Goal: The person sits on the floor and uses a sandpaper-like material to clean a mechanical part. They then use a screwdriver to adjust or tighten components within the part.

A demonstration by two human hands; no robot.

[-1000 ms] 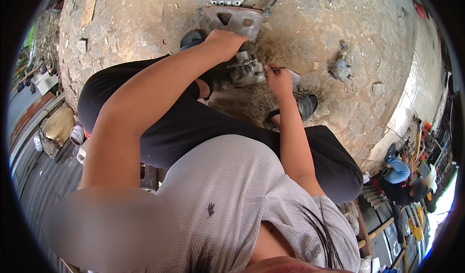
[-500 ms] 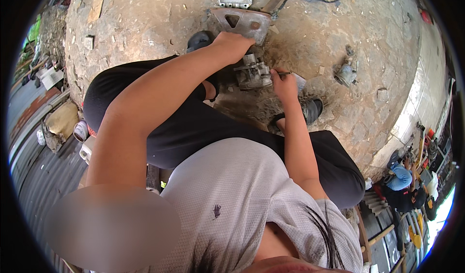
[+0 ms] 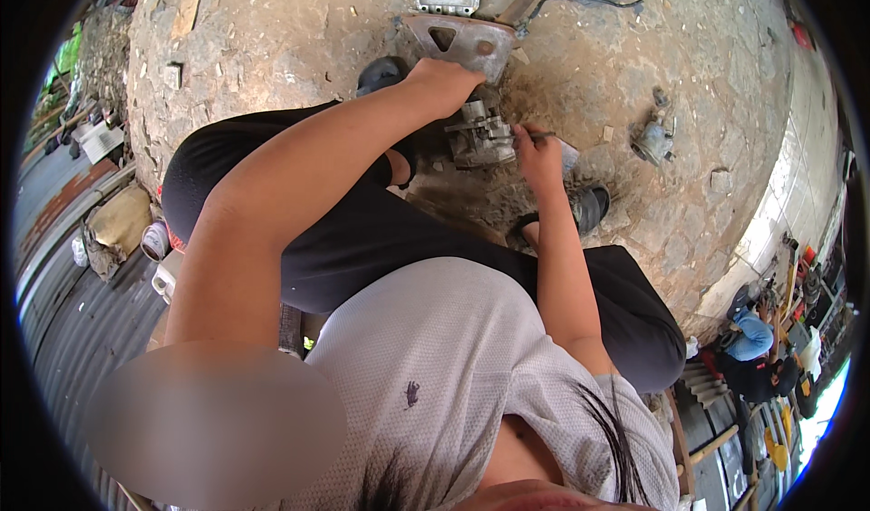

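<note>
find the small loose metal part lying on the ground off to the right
In the head view the small metal part lies alone on the dirt ground, upper right, beyond the right hand and above the right shoe.

Changes since the earlier pictures:

- View: tilts slightly downward; the small grey cast-metal engine part [image 3: 480, 139] and the flat triangular grey metal plate [image 3: 458, 42] sit a little lower in the picture than a second ago.
- Left hand [image 3: 444, 83]: shifts slightly lower with the view, remaining over the top of the engine part.
- Right hand [image 3: 535, 153]: slides a touch rightward along the part's side, its thin dark metal tool [image 3: 541, 135] now pointing outward to the right.
</note>
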